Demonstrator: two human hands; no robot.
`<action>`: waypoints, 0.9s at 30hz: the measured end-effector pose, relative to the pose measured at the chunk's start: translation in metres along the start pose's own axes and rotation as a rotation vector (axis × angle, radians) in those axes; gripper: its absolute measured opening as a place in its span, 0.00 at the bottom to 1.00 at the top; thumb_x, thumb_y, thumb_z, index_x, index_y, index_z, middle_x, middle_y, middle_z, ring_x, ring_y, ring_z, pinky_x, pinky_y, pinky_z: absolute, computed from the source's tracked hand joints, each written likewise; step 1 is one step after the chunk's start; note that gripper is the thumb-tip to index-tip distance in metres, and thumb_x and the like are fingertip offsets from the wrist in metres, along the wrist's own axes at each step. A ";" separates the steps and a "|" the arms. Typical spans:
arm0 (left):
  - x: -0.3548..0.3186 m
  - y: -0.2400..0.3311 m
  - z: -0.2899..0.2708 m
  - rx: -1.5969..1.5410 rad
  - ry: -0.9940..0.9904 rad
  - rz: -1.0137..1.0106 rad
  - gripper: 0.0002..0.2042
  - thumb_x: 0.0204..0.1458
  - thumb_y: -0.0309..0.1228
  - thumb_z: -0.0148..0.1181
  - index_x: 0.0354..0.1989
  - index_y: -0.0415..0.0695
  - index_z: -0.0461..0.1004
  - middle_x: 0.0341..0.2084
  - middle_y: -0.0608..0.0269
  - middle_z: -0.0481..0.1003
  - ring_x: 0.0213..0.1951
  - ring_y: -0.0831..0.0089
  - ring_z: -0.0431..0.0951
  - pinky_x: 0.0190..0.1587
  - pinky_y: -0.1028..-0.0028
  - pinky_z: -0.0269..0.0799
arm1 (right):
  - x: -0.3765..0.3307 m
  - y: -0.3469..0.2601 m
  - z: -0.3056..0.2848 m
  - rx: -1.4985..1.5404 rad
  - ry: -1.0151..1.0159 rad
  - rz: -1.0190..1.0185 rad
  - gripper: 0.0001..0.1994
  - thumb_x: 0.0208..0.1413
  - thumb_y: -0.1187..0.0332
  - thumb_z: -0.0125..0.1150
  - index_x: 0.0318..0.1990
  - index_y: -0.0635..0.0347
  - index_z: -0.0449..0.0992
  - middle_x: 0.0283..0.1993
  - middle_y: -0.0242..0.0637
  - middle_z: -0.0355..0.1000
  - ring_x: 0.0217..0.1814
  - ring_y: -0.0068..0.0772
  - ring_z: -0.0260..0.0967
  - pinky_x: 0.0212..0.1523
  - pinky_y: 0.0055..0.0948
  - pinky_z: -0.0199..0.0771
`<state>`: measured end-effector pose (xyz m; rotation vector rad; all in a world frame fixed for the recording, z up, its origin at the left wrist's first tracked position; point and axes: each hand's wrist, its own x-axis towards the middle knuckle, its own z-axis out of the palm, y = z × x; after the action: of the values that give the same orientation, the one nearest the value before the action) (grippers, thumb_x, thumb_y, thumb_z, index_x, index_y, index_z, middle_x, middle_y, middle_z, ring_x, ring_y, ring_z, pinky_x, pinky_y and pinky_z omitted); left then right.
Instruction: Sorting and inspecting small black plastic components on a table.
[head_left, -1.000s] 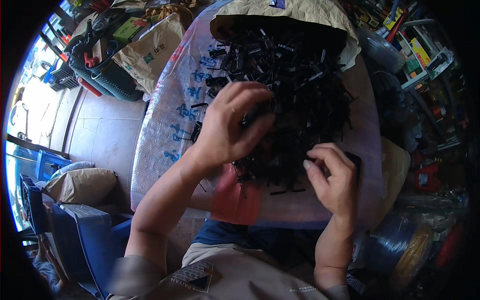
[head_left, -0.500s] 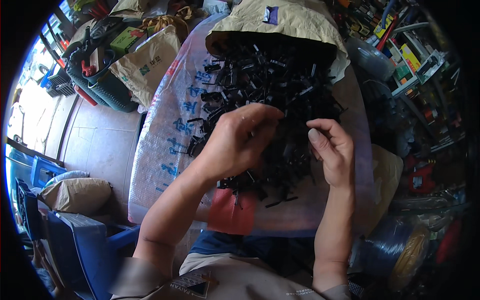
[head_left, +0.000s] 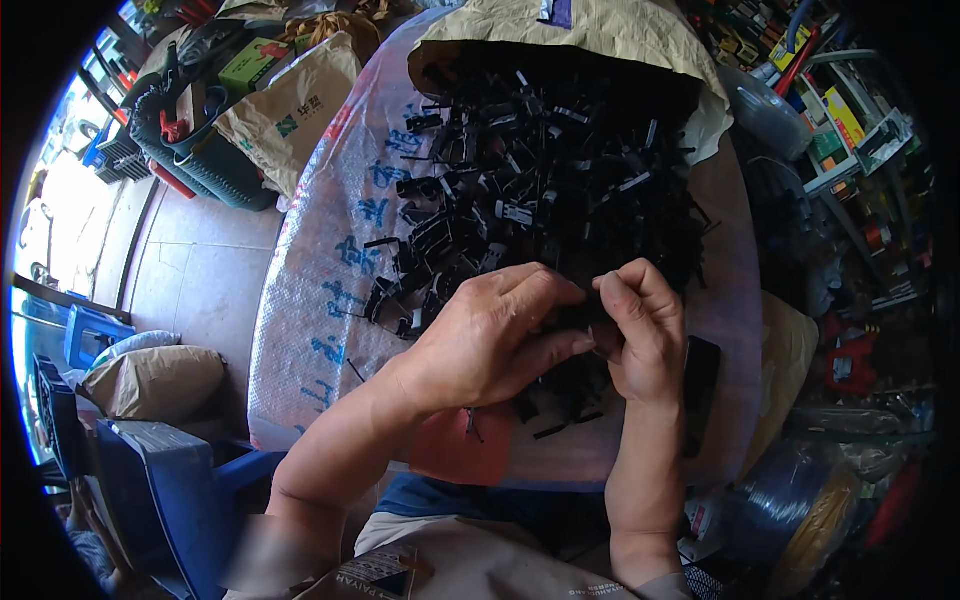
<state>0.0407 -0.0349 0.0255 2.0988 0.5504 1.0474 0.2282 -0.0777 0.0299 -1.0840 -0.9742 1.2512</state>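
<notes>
My left hand (head_left: 495,330) is closed, its thumb and index finger bent toward my right hand. My right hand (head_left: 645,330) is closed too, thumb pressed on the curled index finger. The fingertips of both almost meet over the near part of a pile of small black plastic parts (head_left: 515,212). Whatever lies between them is dark and does not stand out from the pile. The parts spill from a large brown paper sack (head_left: 620,35) onto a white woven sack (head_left: 300,340) with blue handwriting. A red patch (head_left: 460,450) shows under the near end of the pile.
A flat dark rectangular object (head_left: 702,385) lies beside my right forearm. Left are a blue plastic chair (head_left: 165,490), a stuffed paper sack (head_left: 155,385) and a dark green basket (head_left: 215,160). Cluttered shelves (head_left: 850,150) and a wrapped coil (head_left: 780,505) stand at right.
My hands have come together, the right moving left and down, the left moving right and down. The view has shifted slightly, and the dark rectangular object now shows beside my right forearm.
</notes>
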 end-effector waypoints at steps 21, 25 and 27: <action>-0.001 -0.004 0.025 0.014 0.240 0.053 0.06 0.49 0.18 0.58 0.31 0.39 0.67 0.23 0.56 0.69 0.25 0.57 0.72 0.26 0.65 0.68 | -0.005 0.016 -0.004 -0.098 -0.180 -0.282 0.05 0.58 0.80 0.55 0.41 0.67 0.73 0.43 0.33 0.70 0.33 0.14 0.66 0.34 0.16 0.68; 0.000 -0.003 0.031 0.086 0.277 0.147 0.06 0.49 0.19 0.59 0.32 0.39 0.68 0.24 0.55 0.69 0.26 0.56 0.72 0.28 0.67 0.68 | -0.005 0.019 -0.010 -0.077 -0.203 -0.309 0.07 0.57 0.79 0.55 0.42 0.67 0.73 0.43 0.32 0.70 0.34 0.14 0.66 0.35 0.15 0.67; -0.004 0.000 0.028 -0.020 0.252 -0.001 0.05 0.51 0.20 0.58 0.33 0.39 0.68 0.24 0.55 0.70 0.25 0.61 0.72 0.28 0.69 0.68 | -0.005 0.016 -0.008 -0.053 -0.207 -0.301 0.07 0.57 0.79 0.56 0.43 0.67 0.73 0.43 0.32 0.70 0.34 0.14 0.66 0.35 0.15 0.66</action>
<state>0.0607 -0.0489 0.0120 1.9602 0.6599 1.3215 0.2314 -0.0832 0.0125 -0.8216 -1.2827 1.1077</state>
